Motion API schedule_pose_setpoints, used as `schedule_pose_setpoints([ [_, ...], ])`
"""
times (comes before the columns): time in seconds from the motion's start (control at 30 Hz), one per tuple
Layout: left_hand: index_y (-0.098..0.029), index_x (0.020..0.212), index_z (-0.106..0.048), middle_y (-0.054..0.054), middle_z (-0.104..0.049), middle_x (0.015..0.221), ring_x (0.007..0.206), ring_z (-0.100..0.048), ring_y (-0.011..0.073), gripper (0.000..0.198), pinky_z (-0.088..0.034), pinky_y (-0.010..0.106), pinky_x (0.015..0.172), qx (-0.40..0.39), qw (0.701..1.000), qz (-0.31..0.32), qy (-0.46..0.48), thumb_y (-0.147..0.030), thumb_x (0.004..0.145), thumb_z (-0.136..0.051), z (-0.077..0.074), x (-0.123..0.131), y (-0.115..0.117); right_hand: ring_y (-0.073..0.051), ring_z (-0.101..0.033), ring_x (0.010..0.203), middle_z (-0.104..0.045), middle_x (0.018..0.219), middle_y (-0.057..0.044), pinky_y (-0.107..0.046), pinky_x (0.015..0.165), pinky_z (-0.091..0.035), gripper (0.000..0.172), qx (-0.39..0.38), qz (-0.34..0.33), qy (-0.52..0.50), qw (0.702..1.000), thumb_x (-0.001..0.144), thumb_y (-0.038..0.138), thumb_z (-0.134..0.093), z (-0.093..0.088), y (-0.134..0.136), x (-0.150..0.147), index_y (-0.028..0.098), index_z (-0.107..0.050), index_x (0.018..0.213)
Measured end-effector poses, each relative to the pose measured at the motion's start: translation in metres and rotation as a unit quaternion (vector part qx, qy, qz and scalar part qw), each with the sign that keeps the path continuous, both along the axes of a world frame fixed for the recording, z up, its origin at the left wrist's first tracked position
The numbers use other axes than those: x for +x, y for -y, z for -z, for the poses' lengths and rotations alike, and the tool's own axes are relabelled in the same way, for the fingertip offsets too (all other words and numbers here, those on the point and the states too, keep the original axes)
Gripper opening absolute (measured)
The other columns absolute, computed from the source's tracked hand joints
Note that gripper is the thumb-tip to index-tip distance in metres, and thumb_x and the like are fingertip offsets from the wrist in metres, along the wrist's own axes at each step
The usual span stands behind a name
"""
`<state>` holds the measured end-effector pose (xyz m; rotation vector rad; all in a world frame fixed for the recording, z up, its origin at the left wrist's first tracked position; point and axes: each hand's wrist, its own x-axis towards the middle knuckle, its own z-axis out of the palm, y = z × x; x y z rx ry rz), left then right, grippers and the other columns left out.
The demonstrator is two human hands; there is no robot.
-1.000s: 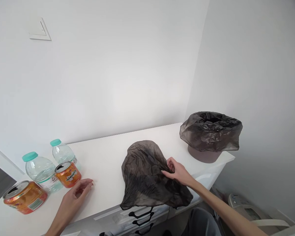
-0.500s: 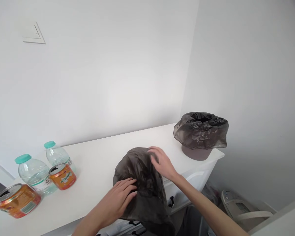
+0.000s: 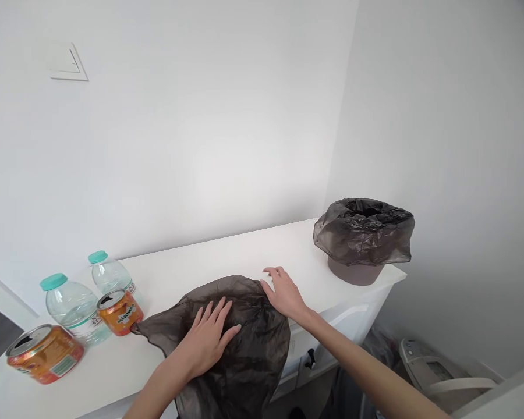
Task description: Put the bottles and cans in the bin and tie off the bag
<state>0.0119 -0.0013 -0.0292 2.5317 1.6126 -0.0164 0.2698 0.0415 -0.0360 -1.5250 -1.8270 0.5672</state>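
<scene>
A thin dark translucent plastic bag (image 3: pixel 253 355) lies crumpled over the front edge of the white cabinet top, its lower part hanging down in front. My left hand (image 3: pixel 209 337) rests flat on the bag with its fingers spread. At the bag's upper right edge, my right hand (image 3: pixel 286 297) touches the plastic, its fingers curved and the thumb apart from them. A pointed corner of the bag reaches left to the nearer side of an orange soda can (image 3: pixel 121 314).
Left on the cabinet top (image 3: pixel 166 267) stand two clear bottles with teal caps, one nearer (image 3: pixel 72 305) and one behind (image 3: pixel 109 273), and another orange can (image 3: pixel 48 355). A bin (image 3: pixel 356 273) lined with a dark bag stands at the right end, by the wall.
The bag has spread flatter, and one corner now stretches left towards the cans. My left hand has gone from its side onto the top of it, fingers fanned out.
</scene>
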Motion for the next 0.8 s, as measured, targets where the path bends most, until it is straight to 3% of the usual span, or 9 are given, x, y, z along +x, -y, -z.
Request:
schedule_pose_setpoints([
  [0.1, -0.034, 0.165, -0.017, 0.003, -0.017, 0.172, 0.159, -0.015, 0.035, 0.065, -0.026, 0.059, 0.125, 0.0, 0.998, 0.057, 0.014, -0.058, 0.106, -0.031, 0.019, -0.01, -0.006, -0.029, -0.069, 0.097, -0.074, 0.109, -0.013, -0.037, 0.08, -0.052, 0.037, -0.138, -0.061, -0.022, 0.988, 0.091, 0.043, -0.064, 0.007, -0.004, 0.005, 0.018, -0.067, 0.118],
  [0.2, -0.038, 0.164, -0.011, 0.002, -0.018, 0.172, 0.159, -0.016, 0.0309, 0.062, -0.026, 0.057, 0.126, 0.049, 0.99, 0.128, 0.043, -0.049, 0.108, -0.035, 0.029, -0.031, -0.016, -0.026, -0.07, 0.09, -0.077, 0.1, -0.006, -0.032, 0.073, -0.051, 0.024, -0.139, -0.1, -0.032, 0.985, 0.076, 0.036, -0.077, 0.008, 0.0, 0.01, 0.022, -0.07, 0.095],
  [0.27, -0.037, 0.164, -0.019, 0.003, -0.026, 0.171, 0.158, -0.022, 0.0295, 0.061, -0.027, 0.056, 0.126, 0.063, 0.987, 0.137, 0.051, -0.046, 0.107, -0.038, 0.03, -0.05, -0.026, -0.025, -0.07, 0.091, -0.076, 0.098, -0.005, -0.031, 0.074, -0.05, 0.019, -0.128, -0.072, -0.065, 0.987, 0.075, 0.032, -0.076, 0.006, 0.002, 0.017, 0.023, -0.068, 0.089],
  [0.33, -0.032, 0.161, -0.035, 0.007, -0.038, 0.166, 0.155, -0.032, 0.0307, 0.057, -0.032, 0.058, 0.123, 0.085, 0.99, 0.1, 0.056, -0.047, 0.106, -0.041, 0.026, -0.07, -0.037, -0.025, -0.069, 0.09, -0.075, 0.095, -0.005, -0.031, 0.072, -0.05, 0.018, -0.125, -0.019, -0.11, 0.986, 0.077, 0.034, -0.073, 0.003, 0.002, 0.028, 0.022, -0.065, 0.087],
  [0.47, -0.017, 0.147, -0.055, 0.017, -0.054, 0.155, 0.148, -0.044, 0.0346, 0.055, -0.034, 0.06, 0.122, 0.205, 0.974, -0.003, 0.091, -0.046, 0.104, -0.039, 0.012, -0.079, -0.043, -0.031, -0.069, 0.097, -0.072, 0.108, -0.013, -0.039, 0.075, -0.056, 0.042, -0.098, 0.056, -0.065, 0.991, 0.076, 0.043, -0.077, -0.001, 0.006, 0.042, 0.019, -0.064, 0.109],
  [0.57, -0.02, 0.149, -0.053, 0.011, -0.053, 0.157, 0.151, -0.04, 0.0292, 0.052, -0.03, 0.054, 0.126, 0.208, 0.972, 0.024, 0.105, -0.045, 0.105, -0.038, 0.01, -0.052, -0.029, -0.038, -0.055, 0.132, -0.056, 0.143, -0.021, -0.054, 0.103, -0.049, 0.052, 0.103, 0.076, 0.054, 0.99, 0.09, 0.03, -0.066, -0.004, 0.017, 0.028, 0.019, -0.055, 0.139],
  [0.63, -0.028, 0.157, -0.043, 0.006, -0.045, 0.163, 0.155, -0.033, 0.0269, 0.054, -0.03, 0.053, 0.126, 0.162, 0.98, 0.065, 0.095, -0.046, 0.106, -0.039, 0.017, -0.036, -0.021, -0.033, -0.038, 0.149, -0.046, 0.157, -0.015, -0.054, 0.12, -0.036, 0.048, 0.203, 0.002, 0.112, 0.973, 0.101, 0.025, -0.049, -0.002, 0.022, 0.015, 0.023, -0.05, 0.148],
  [0.73, -0.032, 0.161, -0.035, 0.005, -0.039, 0.166, 0.156, -0.029, 0.0303, 0.058, -0.032, 0.057, 0.124, 0.108, 0.988, 0.096, 0.056, -0.048, 0.105, -0.041, 0.029, -0.036, -0.026, -0.031, -0.028, 0.155, -0.041, 0.164, -0.01, -0.055, 0.126, -0.028, 0.049, 0.184, -0.133, 0.191, 0.955, 0.107, 0.041, -0.04, 0.014, 0.021, 0.007, 0.026, -0.047, 0.153],
  [0.8, -0.026, 0.155, -0.047, 0.011, -0.046, 0.162, 0.154, -0.033, 0.0353, 0.055, -0.034, 0.061, 0.121, 0.14, 0.988, 0.052, 0.033, -0.045, 0.104, -0.042, 0.031, -0.051, -0.036, -0.036, -0.029, 0.155, -0.039, 0.165, -0.014, -0.059, 0.123, -0.029, 0.058, 0.103, -0.146, 0.234, 0.956, 0.107, 0.052, -0.038, 0.029, 0.017, 0.011, 0.022, -0.045, 0.156],
])
